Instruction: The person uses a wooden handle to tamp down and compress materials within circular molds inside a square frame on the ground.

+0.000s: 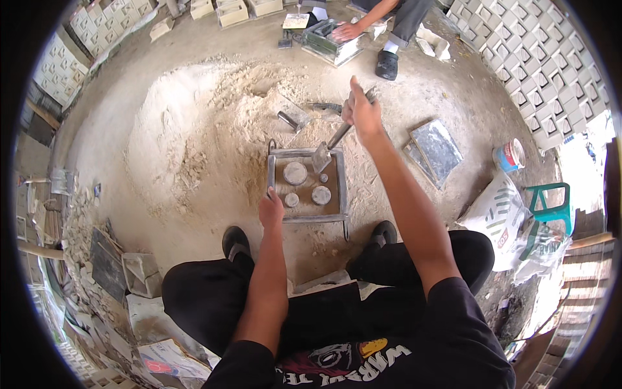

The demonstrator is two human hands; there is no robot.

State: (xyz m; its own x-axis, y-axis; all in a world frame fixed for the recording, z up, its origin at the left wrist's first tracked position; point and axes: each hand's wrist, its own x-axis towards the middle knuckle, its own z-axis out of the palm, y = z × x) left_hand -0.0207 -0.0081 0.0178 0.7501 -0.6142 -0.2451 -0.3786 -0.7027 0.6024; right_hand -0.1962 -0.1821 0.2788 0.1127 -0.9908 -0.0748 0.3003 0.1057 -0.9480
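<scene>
A square metal mould frame (308, 219) lies on the ground between my feet, packed with sandy material. Four round pale discs of differing size, the largest one (295, 173) at the far left, stand in that fill. My left hand (271, 209) grips the frame's left side, its fingers partly hidden. In my right hand (364, 111) is a scraper-like tool (322, 157) with a long grey handle, fingers wrapped round the upper end. Its flat blade reaches down to the frame's far edge; whether it touches cannot be made out.
A sand heap (184, 123) spreads to the left, with a steel trowel (291, 120) beyond the frame. Flat slabs (437, 152), a bucket (509, 155), sacks (495, 217) and a green stool (551, 202) stand right. Another person's hand (347, 31) rests on a second mould (332, 48).
</scene>
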